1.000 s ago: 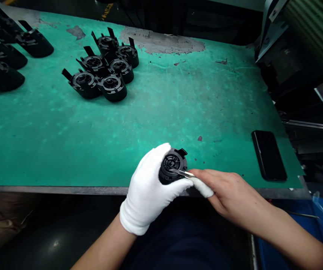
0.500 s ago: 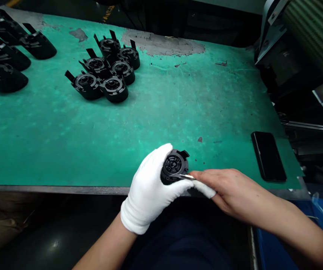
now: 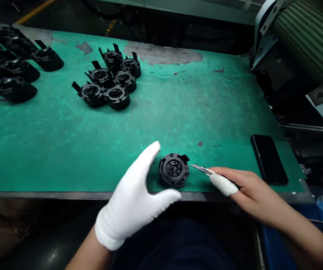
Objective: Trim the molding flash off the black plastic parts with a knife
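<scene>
A round black plastic part (image 3: 174, 169), with ribs and tabs on its upper face, stands near the front edge of the green bench top (image 3: 161, 123). To its left is my left hand (image 3: 134, 197) in a white glove, thumb and fingers spread in a wide curve, with a gap between them and the part. My right hand (image 3: 238, 187), bare except for a white cover on the thumb, grips a craft knife (image 3: 202, 169). The blade points left, its tip just short of the part's right side.
Several similar black parts (image 3: 117, 97) stand grouped at the back left of centre, with more black parts (image 3: 15, 88) at the far left. A black phone (image 3: 269, 159) lies at the right. Machinery with a green ribbed roller (image 3: 307, 33) rises beyond the right edge.
My left hand has let go of the black part and moved left and down, opening. My right hand has drawn the knife away to the right. The view has tilted slightly.
</scene>
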`<move>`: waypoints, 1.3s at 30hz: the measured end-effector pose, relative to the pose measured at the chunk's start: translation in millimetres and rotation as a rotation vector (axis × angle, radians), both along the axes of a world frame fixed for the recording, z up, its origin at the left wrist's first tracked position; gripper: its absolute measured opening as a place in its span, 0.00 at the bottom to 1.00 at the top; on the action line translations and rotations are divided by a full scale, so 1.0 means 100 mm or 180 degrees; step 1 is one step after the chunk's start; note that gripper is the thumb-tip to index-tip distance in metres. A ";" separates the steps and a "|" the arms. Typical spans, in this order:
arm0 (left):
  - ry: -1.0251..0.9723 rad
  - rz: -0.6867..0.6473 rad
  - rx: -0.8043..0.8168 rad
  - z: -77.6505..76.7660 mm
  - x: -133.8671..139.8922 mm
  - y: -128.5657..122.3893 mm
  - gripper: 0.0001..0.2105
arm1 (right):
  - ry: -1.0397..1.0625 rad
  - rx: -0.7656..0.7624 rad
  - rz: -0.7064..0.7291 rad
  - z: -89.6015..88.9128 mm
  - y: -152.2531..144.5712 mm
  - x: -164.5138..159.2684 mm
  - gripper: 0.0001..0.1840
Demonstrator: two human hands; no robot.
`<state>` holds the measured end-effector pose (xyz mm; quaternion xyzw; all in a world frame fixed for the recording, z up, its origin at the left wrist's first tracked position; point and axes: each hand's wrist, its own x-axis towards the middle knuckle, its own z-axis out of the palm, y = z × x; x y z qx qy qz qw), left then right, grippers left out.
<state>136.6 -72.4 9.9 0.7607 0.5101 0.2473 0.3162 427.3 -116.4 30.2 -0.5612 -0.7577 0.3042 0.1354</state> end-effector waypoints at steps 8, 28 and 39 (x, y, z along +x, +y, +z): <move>-0.0078 0.0029 0.0543 -0.21 0.29 -0.06 0.39 | 0.0170 0.0222 -0.0265 -0.38 -0.15 0.17 0.28; -0.0049 0.0501 0.0065 -0.21 -0.04 0.05 0.43 | -0.0528 0.0431 0.0692 -0.13 0.37 -0.42 0.23; 0.0039 0.0532 0.0296 -0.27 -0.06 0.04 0.42 | -0.1038 0.0655 0.0626 -0.11 0.56 -0.46 0.29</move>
